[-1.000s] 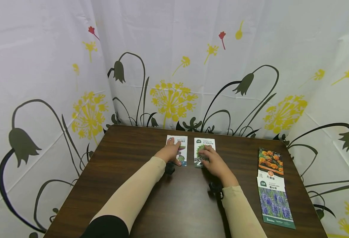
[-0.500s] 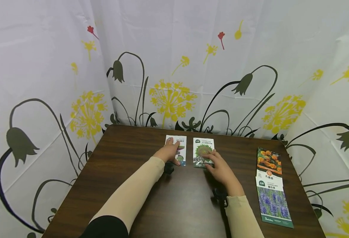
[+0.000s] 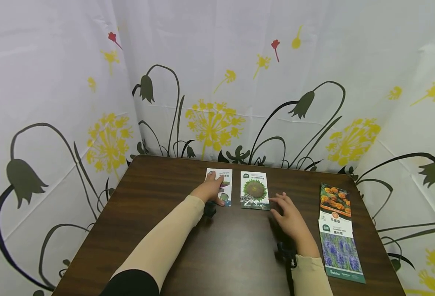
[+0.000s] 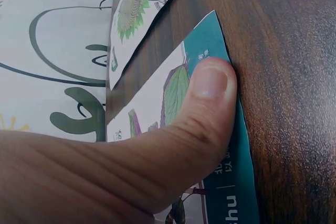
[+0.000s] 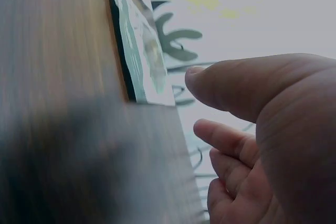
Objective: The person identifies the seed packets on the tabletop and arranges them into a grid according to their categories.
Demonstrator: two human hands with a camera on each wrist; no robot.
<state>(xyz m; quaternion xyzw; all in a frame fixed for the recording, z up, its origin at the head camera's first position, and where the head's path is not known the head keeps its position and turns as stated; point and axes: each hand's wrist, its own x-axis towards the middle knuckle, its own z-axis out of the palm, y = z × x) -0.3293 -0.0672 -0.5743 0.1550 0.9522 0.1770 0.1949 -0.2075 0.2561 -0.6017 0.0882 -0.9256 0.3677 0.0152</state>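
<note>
Two seed packets lie side by side at the far middle of the brown table [image 3: 165, 230]. My left hand [image 3: 211, 189] rests flat on the left packet [image 3: 226, 186], and its thumb [image 4: 210, 98] presses on the teal edge of that packet [image 4: 231, 171]. The sunflower packet [image 3: 254, 190] lies uncovered to its right and shows in the left wrist view as the sunflower packet [image 4: 137, 9]. My right hand [image 3: 289, 216] hovers just right of it with relaxed fingers [image 5: 226, 140], holding nothing. The right wrist view shows the sunflower packet [image 5: 142, 45] edge-on.
Two long flower packets lie end to end near the table's right edge: an orange-flower one [image 3: 337, 202] and a purple-flower one [image 3: 341, 250]. A white curtain [image 3: 217, 82] with printed flowers surrounds the table on three sides.
My right hand has lifted off the sunflower packet and drawn back to the right and toward me. The left hand has stayed on its packet.
</note>
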